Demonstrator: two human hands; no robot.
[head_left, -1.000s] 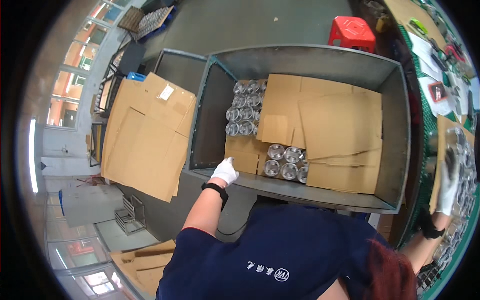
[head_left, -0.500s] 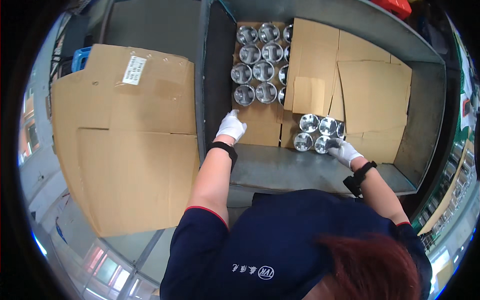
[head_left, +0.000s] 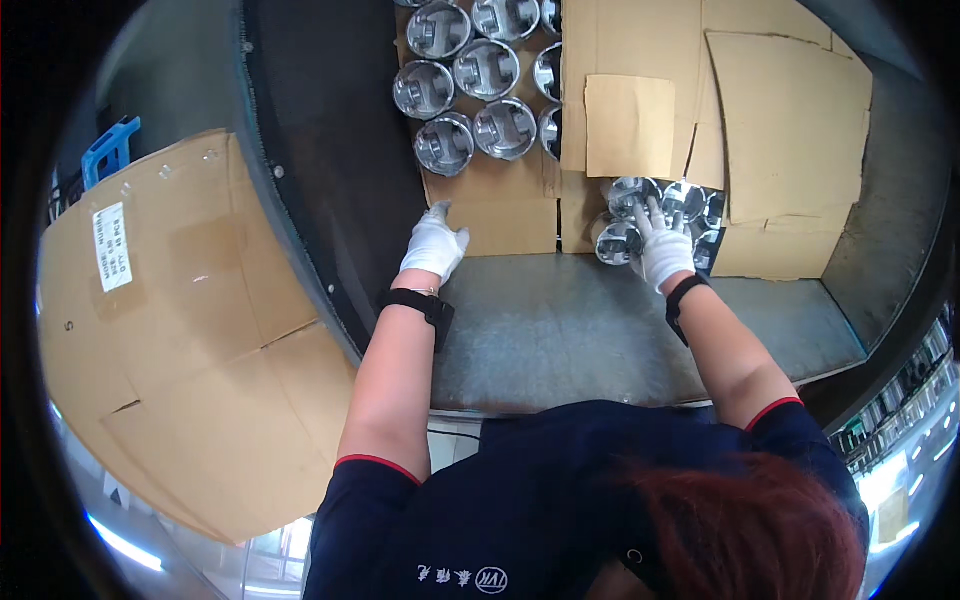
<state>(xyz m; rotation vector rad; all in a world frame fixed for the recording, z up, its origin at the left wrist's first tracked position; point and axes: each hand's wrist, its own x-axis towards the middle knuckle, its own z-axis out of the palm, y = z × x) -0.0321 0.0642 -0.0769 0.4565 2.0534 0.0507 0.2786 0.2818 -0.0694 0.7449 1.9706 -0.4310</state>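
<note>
My left hand point(head_left: 437, 246), in a white glove, rests on the cardboard point(head_left: 508, 222) near the metal bin's left wall. Its thumb stands off from the other fingers, and nothing is in it. Over a small group of shiny metal pistons sits my gloved right hand point(head_left: 663, 250), fingers stretched out across them. Beside it is one piston point(head_left: 618, 243), with another piston point(head_left: 625, 192) at its fingertips; the hand covers part of the group. Farther left, rows of larger-looking pistons point(head_left: 505, 129) stand hollow side up on cardboard.
A metal bin surrounds everything, its bare floor point(head_left: 560, 330) near me. Cardboard sheets point(head_left: 790, 130) cover the right part, with a small cardboard piece point(head_left: 630, 125) on top. Outside, at left, lies a large cardboard flap point(head_left: 180, 350) close to a blue plastic object point(head_left: 110, 152).
The view has moved closer to the bin and shifted. My right hand has gone from the right edge of the small piston group to lie over its middle. My left hand stays by the cardboard.
</note>
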